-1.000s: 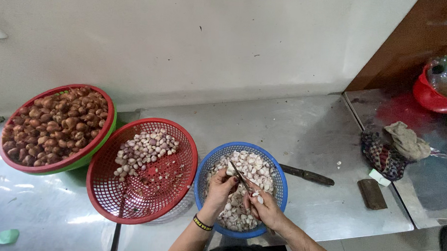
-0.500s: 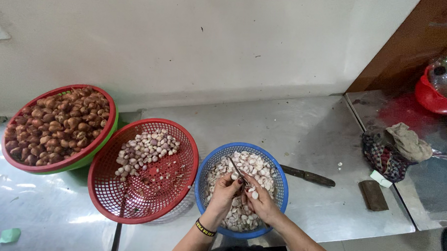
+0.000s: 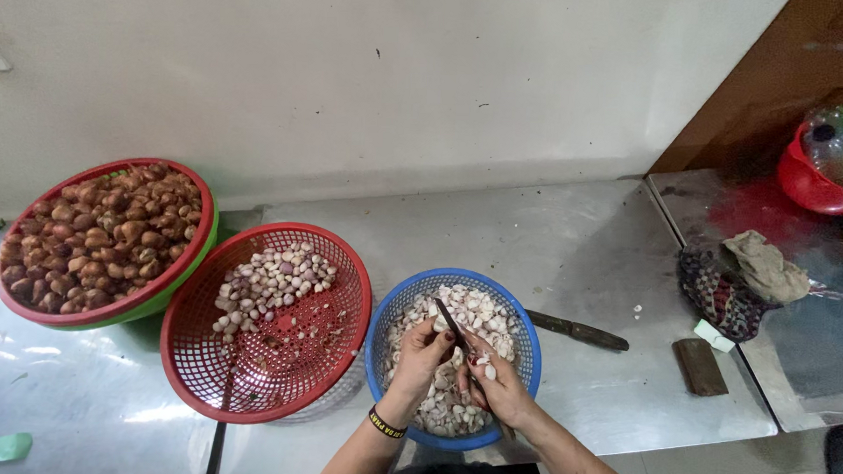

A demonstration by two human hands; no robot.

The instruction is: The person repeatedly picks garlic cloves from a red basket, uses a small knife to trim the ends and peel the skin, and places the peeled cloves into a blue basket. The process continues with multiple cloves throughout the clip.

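Observation:
My left hand [image 3: 421, 355] and my right hand [image 3: 494, 380] work close together over a blue plastic basket [image 3: 388, 315] filled with pale peelings and clove pieces. A small dark-bladed knife [image 3: 448, 323] is gripped in my right hand, its blade pointing up and left. Pinched in my left fingers is a small pale clove [image 3: 441, 327], right against the blade. A black and yellow band circles my left wrist.
A red basket [image 3: 197, 374] of peeled pinkish cloves sits left of the blue one. Further left is a red-and-green basket [image 3: 172, 289] of brown unpeeled bulbs. On the steel table lie a second knife [image 3: 579, 332], a brown block [image 3: 699, 366], crumpled cloths [image 3: 742, 281] and a red bowl [image 3: 806, 190].
Both hands stay over the blue basket and have shifted only slightly, keeping the knife against the clove. The baskets have not moved.

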